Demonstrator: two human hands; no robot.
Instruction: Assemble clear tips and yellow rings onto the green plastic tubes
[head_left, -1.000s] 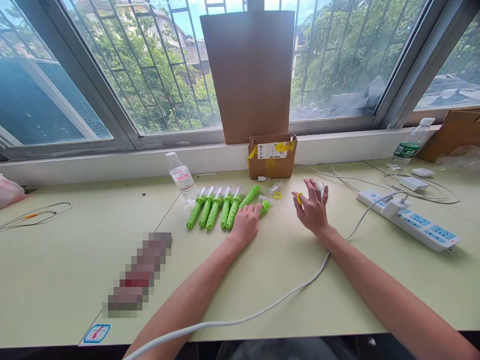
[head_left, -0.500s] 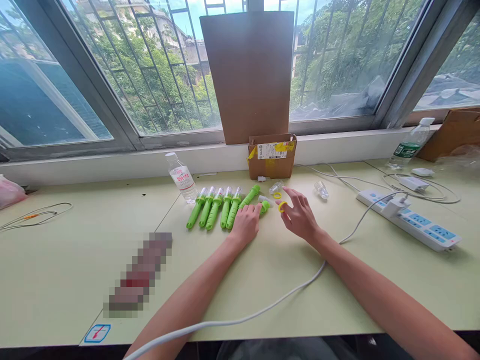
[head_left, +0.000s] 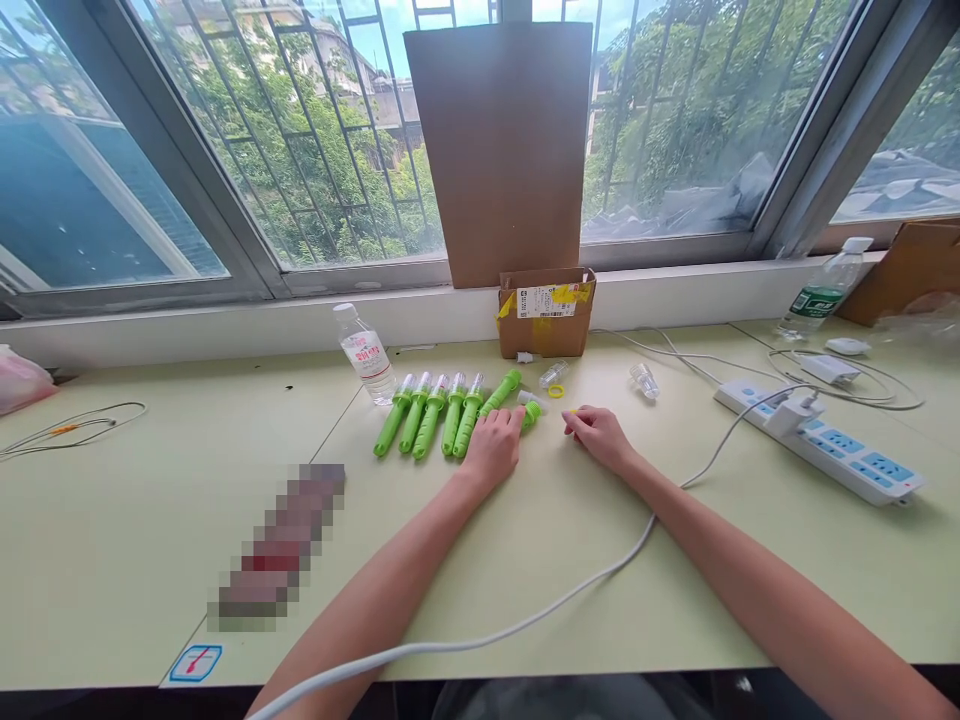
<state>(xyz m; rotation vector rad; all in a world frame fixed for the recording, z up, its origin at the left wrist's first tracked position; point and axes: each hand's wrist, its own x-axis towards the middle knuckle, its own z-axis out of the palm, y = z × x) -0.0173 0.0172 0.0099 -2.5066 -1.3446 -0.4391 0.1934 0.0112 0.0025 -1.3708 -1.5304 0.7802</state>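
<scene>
My left hand is closed around a green tube, whose threaded end sticks out past the fingers. To the right, my right hand is drawn into a pinch just above the table. A sliver of a yellow ring shows at its fingertips; the rest is hidden. Another yellow ring lies between the hands and the box, beside a clear plastic cap. Left of my left hand, several green tubes with clear caps lie in a row, and an uncapped green tube slants behind it.
A small cardboard box stands at the back against the sill. A water bottle is left of it. Another clear cap lies to the right, near a white power strip. A white cable crosses in front and over my right forearm.
The fingers of my right hand, spread with the yellow ring at them, have closed into a pinch. That hand has shifted slightly toward me. My left hand has stayed in place.
</scene>
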